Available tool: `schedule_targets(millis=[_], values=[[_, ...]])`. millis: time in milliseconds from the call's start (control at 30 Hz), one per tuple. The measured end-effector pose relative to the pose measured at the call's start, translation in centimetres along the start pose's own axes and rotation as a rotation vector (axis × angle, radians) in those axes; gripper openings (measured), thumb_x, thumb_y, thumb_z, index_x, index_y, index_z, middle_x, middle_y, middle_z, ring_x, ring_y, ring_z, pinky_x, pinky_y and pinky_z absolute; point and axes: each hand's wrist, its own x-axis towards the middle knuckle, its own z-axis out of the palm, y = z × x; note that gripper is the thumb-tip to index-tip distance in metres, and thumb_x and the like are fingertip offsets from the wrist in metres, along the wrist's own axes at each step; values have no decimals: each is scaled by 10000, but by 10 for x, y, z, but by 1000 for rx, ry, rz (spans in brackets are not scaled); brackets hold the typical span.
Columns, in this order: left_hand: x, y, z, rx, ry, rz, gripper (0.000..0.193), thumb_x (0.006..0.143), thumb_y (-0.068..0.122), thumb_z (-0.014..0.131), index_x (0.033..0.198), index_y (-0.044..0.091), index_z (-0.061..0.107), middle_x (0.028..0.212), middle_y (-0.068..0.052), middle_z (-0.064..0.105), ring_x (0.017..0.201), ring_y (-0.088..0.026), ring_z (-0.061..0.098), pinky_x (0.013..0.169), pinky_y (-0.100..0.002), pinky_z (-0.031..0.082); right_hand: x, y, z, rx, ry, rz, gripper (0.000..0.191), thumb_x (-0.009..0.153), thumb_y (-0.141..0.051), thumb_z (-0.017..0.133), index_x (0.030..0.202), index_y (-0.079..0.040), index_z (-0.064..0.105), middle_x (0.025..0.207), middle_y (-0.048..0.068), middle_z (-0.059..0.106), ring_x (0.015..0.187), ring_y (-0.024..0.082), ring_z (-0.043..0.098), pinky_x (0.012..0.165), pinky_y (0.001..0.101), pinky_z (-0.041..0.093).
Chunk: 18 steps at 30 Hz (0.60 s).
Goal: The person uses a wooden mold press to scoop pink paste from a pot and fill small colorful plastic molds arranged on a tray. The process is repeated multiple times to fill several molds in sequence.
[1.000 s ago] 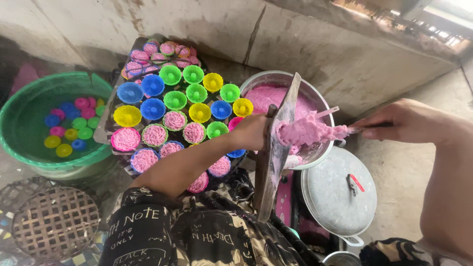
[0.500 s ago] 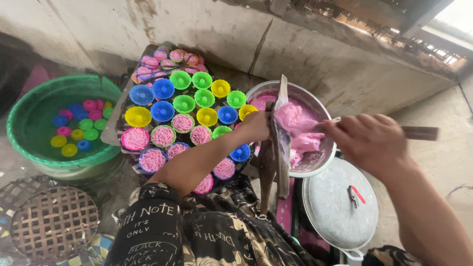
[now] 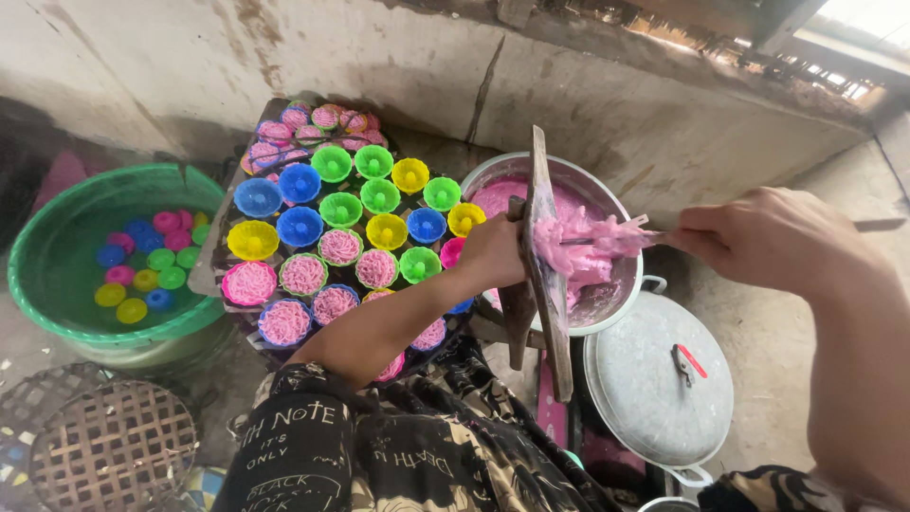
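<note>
At the centre of the frame the left hand [image 3: 493, 251] is closed around a dark wooden press [image 3: 542, 265] standing nearly upright in front of a metal bowl [image 3: 621, 289], a grip that looks meant to steady the tool at the bowl's rim so that loose dough falls back inside. The right hand [image 3: 768, 237], at the right of the frame, is pinched shut on a thin flat stick [image 3: 607, 230] whose far end is loaded with pink dough [image 3: 583, 242] and lies against the press, right over the bowl that holds the rest of the pink mass. Left of the bowl, within easy reach, a round tray [image 3: 213, 265] carries small coloured cups [image 3: 379, 194] packed side by side: the nearer ones and those at the far edge hold pink noodle nests, the middle ones look empty. At the left edge a green basin [image 3: 57, 228] of water has more such cups floating in it. A grey pot lid [image 3: 654, 379] with a red-tipped handle lies flat at the lower right, just beside the bowl. Everything sits low on a rough concrete floor [image 3: 758, 398] against a stained concrete wall [image 3: 616, 104], with a woven lattice mat [image 3: 114, 446] at the lower left and daylight entering at the upper right
</note>
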Motion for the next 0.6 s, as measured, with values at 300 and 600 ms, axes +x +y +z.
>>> schedule_targets(millis=[300,600], values=[[10,-29,14,-89,-74,-11,253,762,237,715,937,58,750,910,-252,732,905,-446,701,836,-515,563,26,-63,64,-264,906,-446,121,996,-241,640,1044,-247,751,731,-50,655,656,121,649,530,295,459],[30,-88,-9,-295,69,-35,273,719,230,746,934,63,731,868,-210,735,833,-411,723,730,-480,576,-26,-18,79,628,1194,-208,240,990,-194,745,1172,-64,657,962,39,656,825,98,616,708,259,488]])
